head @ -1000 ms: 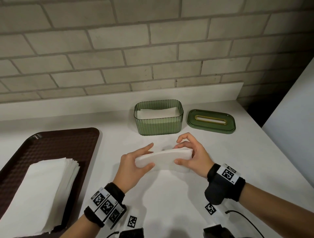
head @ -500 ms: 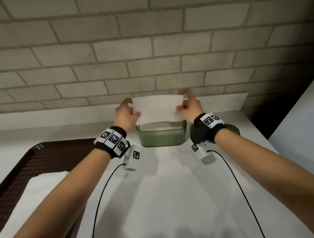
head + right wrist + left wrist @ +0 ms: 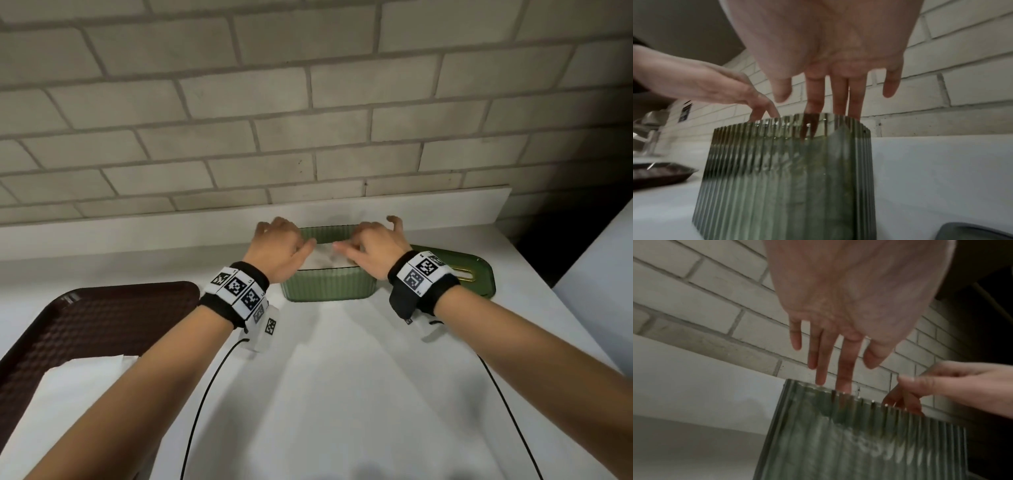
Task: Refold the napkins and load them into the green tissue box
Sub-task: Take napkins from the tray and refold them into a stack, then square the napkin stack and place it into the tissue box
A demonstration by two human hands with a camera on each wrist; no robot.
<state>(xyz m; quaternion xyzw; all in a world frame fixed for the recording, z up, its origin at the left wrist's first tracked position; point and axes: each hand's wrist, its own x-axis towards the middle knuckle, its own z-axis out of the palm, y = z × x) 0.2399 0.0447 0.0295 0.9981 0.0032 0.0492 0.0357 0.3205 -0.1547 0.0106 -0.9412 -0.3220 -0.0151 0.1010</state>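
Note:
The ribbed green tissue box (image 3: 329,286) stands open at the back of the white counter. A folded white napkin (image 3: 323,256) lies inside it on top of the others. My left hand (image 3: 279,246) hangs over the box's left end and my right hand (image 3: 371,251) over its right end. Both have straight fingers reaching down into the box onto the napkin. In the left wrist view the left fingers (image 3: 823,366) dip behind the box wall (image 3: 869,443). In the right wrist view the right fingers (image 3: 838,97) dip behind the box wall (image 3: 787,170). The fingertips are hidden by the ribbed plastic.
The green lid (image 3: 479,274) with its slot lies right of the box, partly behind my right wrist. A brown tray (image 3: 102,315) at the left carries a stack of unfolded white napkins (image 3: 68,394). A brick wall rises behind a white ledge. Wrist-camera cables trail over the counter.
The folded napkin went from in front of the box, up above it, then down inside. Both hands let go of their pinch and now reach into the box with straight fingers.

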